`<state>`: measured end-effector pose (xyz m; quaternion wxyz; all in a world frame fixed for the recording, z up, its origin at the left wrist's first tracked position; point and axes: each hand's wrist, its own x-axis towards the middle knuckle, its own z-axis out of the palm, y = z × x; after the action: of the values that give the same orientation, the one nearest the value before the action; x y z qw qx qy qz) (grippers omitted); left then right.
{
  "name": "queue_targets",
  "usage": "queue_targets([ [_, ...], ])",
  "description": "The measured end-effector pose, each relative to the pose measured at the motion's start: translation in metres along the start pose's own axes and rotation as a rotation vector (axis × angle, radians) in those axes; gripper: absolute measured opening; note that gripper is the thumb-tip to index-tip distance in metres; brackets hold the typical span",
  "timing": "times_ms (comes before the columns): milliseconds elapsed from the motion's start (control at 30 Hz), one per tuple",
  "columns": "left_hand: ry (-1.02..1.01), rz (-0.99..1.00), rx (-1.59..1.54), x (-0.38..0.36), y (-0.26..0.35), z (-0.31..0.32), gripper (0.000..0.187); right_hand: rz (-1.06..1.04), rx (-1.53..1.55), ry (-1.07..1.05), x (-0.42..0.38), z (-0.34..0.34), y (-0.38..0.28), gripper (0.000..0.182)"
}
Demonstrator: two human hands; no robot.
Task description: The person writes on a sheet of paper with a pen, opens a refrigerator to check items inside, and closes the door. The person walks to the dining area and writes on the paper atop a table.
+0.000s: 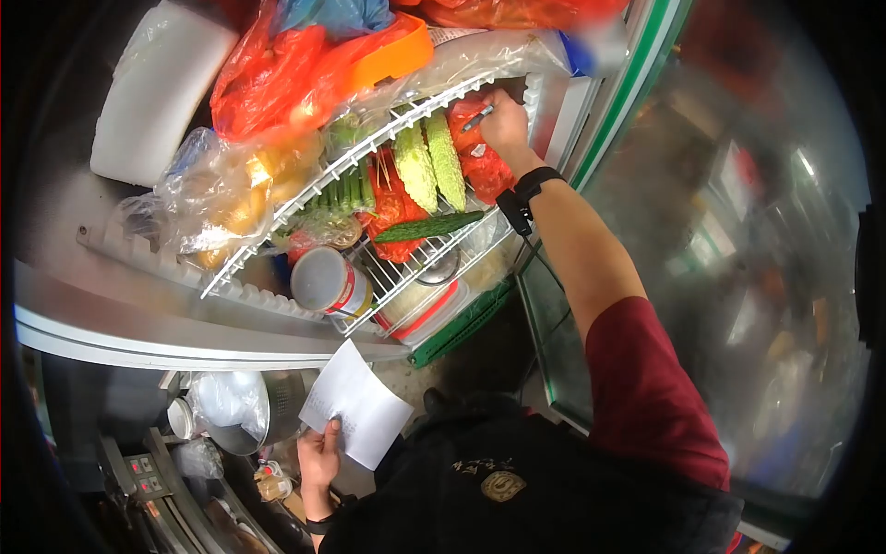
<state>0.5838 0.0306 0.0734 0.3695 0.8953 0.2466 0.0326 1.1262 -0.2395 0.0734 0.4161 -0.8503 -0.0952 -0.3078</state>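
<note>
My left hand (320, 454) holds a sheet of white paper (358, 403) by its lower left edge, thumb on top, below the fridge opening. My right hand (506, 122) reaches into the fridge at the right end of a white wire shelf, its fingers closed round a pen (477, 117). Under that hand is a red plastic bag (482, 168); whether the fingers also touch it is unclear. Two pale green bitter melons (446, 162) lie just left of the bag. A dark green cucumber (427, 227) rests across the shelf in front of them.
An open glass door (720, 249) stands on the right. A round tub (329, 281) and bagged items (226, 189) are at the left, with red bags (295, 88) above. Below the shelf is a green-edged container (461, 323). A metal pot (263, 411) stands at lower left.
</note>
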Motion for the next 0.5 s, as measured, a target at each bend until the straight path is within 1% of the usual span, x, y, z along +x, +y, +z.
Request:
queue_targets([
  [67, 0.03, 0.027, -0.041, 0.005, -0.007, 0.006, 0.043, 0.035, 0.005, -0.092, -0.008, -0.003, -0.002, 0.021],
  [100, 0.065, 0.055, -0.086, 0.007, -0.01, 0.009, 0.042, 0.033, 0.003, -0.097, -0.015, -0.005, -0.003, 0.021],
  [133, 0.064, 0.05, -0.089, 0.007, -0.012, 0.006, 0.042, -0.041, -0.022, -0.135, -0.023, -0.01, -0.003, 0.021],
  [167, -0.011, 0.017, -0.01, 0.01, -0.006, 0.001, 0.038, -0.116, -0.049, -0.175, -0.028, -0.012, -0.001, 0.022],
  [200, -0.087, -0.016, 0.068, 0.013, -0.002, -0.002, 0.035, -0.116, -0.052, -0.181, -0.033, -0.008, 0.008, 0.022],
  [267, -0.105, -0.027, 0.113, 0.015, -0.001, -0.001, 0.036, -0.256, -0.055, -0.194, -0.045, -0.005, 0.016, 0.023],
  [333, -0.064, 0.038, -0.018, 0.018, -0.003, 0.006, 0.037, -0.248, -0.046, -0.238, -0.052, -0.01, 0.017, 0.026],
  [400, -0.07, 0.048, -0.03, 0.02, -0.004, 0.008, 0.036, -0.287, -0.011, -0.269, -0.057, -0.016, 0.014, 0.027],
  [467, -0.082, 0.059, -0.039, 0.021, -0.002, 0.008, 0.036, -0.256, 0.005, -0.294, -0.06, -0.023, 0.008, 0.027],
  [500, -0.108, 0.024, -0.003, 0.021, 0.002, 0.005, 0.036, -0.227, 0.071, -0.261, -0.062, -0.027, 0.003, 0.028],
])
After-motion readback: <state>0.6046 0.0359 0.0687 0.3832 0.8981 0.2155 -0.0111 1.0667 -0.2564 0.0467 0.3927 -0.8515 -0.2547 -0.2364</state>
